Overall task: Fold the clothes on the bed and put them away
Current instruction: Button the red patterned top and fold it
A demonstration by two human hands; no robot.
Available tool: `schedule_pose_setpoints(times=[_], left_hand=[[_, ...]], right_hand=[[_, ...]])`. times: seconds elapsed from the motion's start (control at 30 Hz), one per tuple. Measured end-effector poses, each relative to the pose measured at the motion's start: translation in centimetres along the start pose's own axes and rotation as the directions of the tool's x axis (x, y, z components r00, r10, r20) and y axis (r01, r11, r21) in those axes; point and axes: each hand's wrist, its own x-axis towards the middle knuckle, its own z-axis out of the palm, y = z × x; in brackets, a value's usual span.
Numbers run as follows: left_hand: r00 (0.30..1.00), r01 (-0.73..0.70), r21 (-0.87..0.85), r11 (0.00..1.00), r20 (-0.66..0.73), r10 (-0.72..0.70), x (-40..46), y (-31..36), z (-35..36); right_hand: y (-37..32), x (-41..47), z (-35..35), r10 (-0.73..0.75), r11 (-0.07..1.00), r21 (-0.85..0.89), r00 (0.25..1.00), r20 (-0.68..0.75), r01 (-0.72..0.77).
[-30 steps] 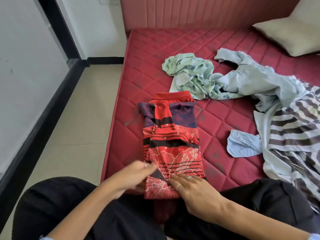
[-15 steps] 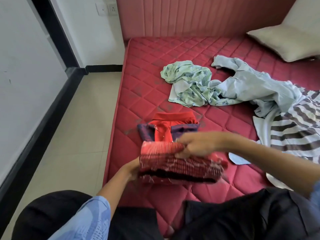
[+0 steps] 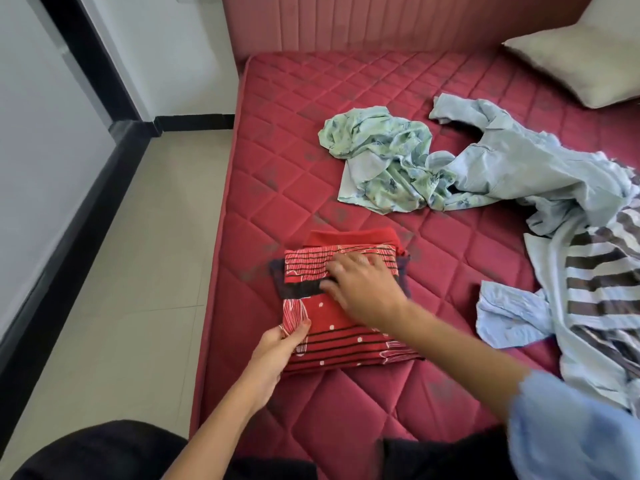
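Head view: my left hand (image 3: pixel 277 344) pinches the folded red patterned polo shirt (image 3: pixel 341 306) at its near-left corner while my flat, open right hand (image 3: pixel 360 285) should press its creases squarely.

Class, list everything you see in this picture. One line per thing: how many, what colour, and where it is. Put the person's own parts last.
Mattress: one, dark red, quilted, fills the middle and right.
Headboard: one, pinkish red, padded, behind the mattress.
Pillow: one, beige, far right corner.
Red shirt: one, red with dark stripes, folded, near left edge of the mattress.
Green garment: one, pale green print, crumpled, mid mattress.
Blue shirt: one, light blue, unfolded, right of the green garment.
Striped garment: one, white and brown stripes, right edge.
Floor: beige tiles, left of the bed.
Wall: white with black trim, far left.
Left hand: pinches the red shirt's near left corner.
Right hand: presses flat on the red shirt.
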Motion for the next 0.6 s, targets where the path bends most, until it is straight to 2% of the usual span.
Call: schedule_pose_setpoints(times=[0.1, 0.2, 0.27, 0.33, 0.4, 0.53, 0.6], left_hand=[[0.981, -0.109, 0.245, 0.963, -0.128, 0.144, 0.2, -0.2, 0.6], [0.947, -0.088, 0.480, 0.873, -0.232, 0.223, -0.1, 0.4, 1.7], [0.944, -0.005, 0.575, 0.818, -0.268, 0.195, 0.0, 1.3, 2.4], [0.949, 0.052, 0.619, 0.784, -0.275, 0.154, 0.4, 2.1, 2.4], [0.954, 0.035, 0.624, 0.781, -0.252, 0.159, 0.3, 3.7, 2.6], [0.954, -0.130, 0.609, 0.782, -0.138, 0.266, -1.3, 8.4, 3.5], [0.922, -0.225, 0.628, 0.745, -0.110, 0.371, -2.4, 11.2, 4.5]], right_hand=[[-1.6, -6.8, 3.9, -0.088, 0.995, 0.028, 0.976, -0.199, 0.095], [-1.1, -9.8, 5.9, -0.166, 0.985, -0.082, 0.960, -0.225, 0.151], [-0.6, -9.7, 6.4, -0.158, 0.984, -0.115, 0.969, -0.192, 0.138], [-0.4, -9.0, 6.5, -0.124, 0.990, -0.088, 0.983, -0.136, 0.112], [-0.3, -8.3, 5.5, -0.092, 0.996, -0.027, 0.990, -0.104, 0.089], [0.5, -7.2, 1.8, -0.005, 0.986, 0.162, 0.979, -0.203, 0.039], [1.5, -6.8, -0.6, 0.132, 0.947, 0.310, 0.980, -0.147, -0.081]])
